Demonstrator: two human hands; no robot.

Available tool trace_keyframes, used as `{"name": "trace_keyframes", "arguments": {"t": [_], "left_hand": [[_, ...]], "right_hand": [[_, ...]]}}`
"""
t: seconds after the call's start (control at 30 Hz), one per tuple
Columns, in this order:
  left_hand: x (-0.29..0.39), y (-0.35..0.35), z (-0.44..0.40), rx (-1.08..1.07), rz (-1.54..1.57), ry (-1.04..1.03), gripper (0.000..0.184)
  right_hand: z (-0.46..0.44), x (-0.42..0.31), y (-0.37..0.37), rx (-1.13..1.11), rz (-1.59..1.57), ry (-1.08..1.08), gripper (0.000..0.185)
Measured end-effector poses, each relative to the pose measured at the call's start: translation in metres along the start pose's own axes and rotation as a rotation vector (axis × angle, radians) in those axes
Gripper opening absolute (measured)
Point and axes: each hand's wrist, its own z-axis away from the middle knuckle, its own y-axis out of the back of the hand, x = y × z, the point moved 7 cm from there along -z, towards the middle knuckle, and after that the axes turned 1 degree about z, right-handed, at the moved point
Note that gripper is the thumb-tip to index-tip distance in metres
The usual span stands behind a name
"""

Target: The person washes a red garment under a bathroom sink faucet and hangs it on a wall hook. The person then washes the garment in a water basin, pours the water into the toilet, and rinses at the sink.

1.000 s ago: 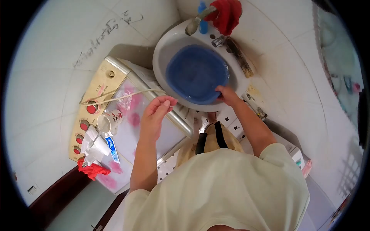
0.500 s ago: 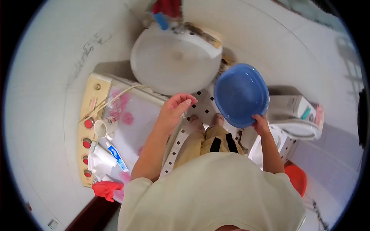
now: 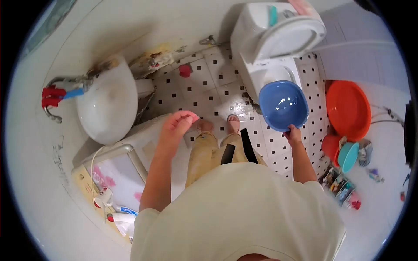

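My right hand (image 3: 294, 135) grips the near rim of a blue plastic basin (image 3: 284, 108). The basin is held out over the floor in front of the toilet, partly covering the bowl, and light glints on its inside. In mid-air beside the washing machine (image 3: 138, 154), my left hand (image 3: 176, 126) has its fingers loosely curled in towards the thumb. Nothing shows in it, and it is apart from the basin.
The toilet (image 3: 248, 48) has its lid raised. At left is a white sink (image 3: 106, 104) with a faucet (image 3: 72, 82). An orange-red tub (image 3: 348, 108), a turquoise basin (image 3: 348, 157) and a bottle rack (image 3: 339, 185) stand at right. A cup (image 3: 103, 196) sits on the washer.
My view has turned right, from the sink towards the toilet. The blue basin, still in my right hand, is now in front of the toilet bowl. My left hand stays loosely curled.
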Motion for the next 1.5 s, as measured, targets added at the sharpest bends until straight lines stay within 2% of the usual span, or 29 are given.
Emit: {"name": "trace_keyframes", "arguments": {"t": [0.1,0.2,0.33,0.47,0.5,0.6,0.7,0.8,0.9,1.0,1.03,1.13,1.23,1.3,1.37,1.5], "left_hand": [[-0.012,-0.042,-0.005,-0.095,-0.097,0.015,0.017],[-0.019,-0.067,-0.004,-0.137,-0.143,0.020,0.016],[-0.023,-0.083,0.002,-0.117,-0.189,0.024,0.015],[-0.026,-0.084,0.011,-0.077,-0.214,0.052,0.016],[-0.028,-0.084,0.012,-0.076,-0.208,0.064,0.016],[-0.027,-0.080,0.020,-0.053,-0.235,-0.011,0.020],[-0.035,-0.071,0.026,-0.022,-0.277,-0.042,0.020],[-0.043,-0.059,0.031,0.003,-0.319,-0.023,0.020],[-0.047,-0.045,0.035,0.024,-0.347,-0.053,0.020],[-0.053,-0.032,0.036,0.032,-0.318,-0.056,0.020],[-0.055,-0.027,0.036,0.040,-0.324,-0.040,0.021],[-0.061,-0.014,0.034,0.054,-0.344,-0.003,0.021],[-0.075,0.003,0.029,0.047,-0.320,0.010,0.022],[-0.086,0.013,0.024,0.035,-0.259,0.004,0.022],[-0.097,0.024,0.014,0.023,-0.282,0.055,0.022],[-0.116,0.044,-0.008,0.002,-0.212,0.143,0.023]], "right_hand": [[-0.027,0.002,0.049,0.104,0.030,0.029,0.022],[-0.052,0.002,0.083,0.193,0.051,-0.049,0.024],[-0.070,-0.011,0.111,0.348,-0.088,0.057,0.034],[-0.053,-0.051,0.120,0.445,0.039,0.174,0.036],[-0.019,-0.080,0.100,0.449,0.235,0.203,0.041],[-0.030,-0.092,0.125,0.721,0.565,0.444,0.051],[-0.005,-0.114,0.115,0.815,0.782,0.486,0.059],[0.010,-0.133,0.106,0.823,0.944,0.622,0.061],[0.000,-0.140,0.120,0.965,1.009,0.668,0.062],[0.050,-0.155,0.083,0.991,0.999,0.515,0.061],[0.045,-0.152,0.087,1.006,0.954,0.532,0.058],[0.028,-0.138,0.090,1.067,0.856,0.409,0.057],[-0.038,-0.092,0.087,0.561,0.423,0.756,0.059],[-0.057,-0.048,0.054,0.308,0.035,0.579,0.059],[-0.033,-0.018,-0.003,0.249,0.086,0.387,0.055],[-0.031,0.044,-0.117,-0.144,0.192,-0.011,0.047]]}}
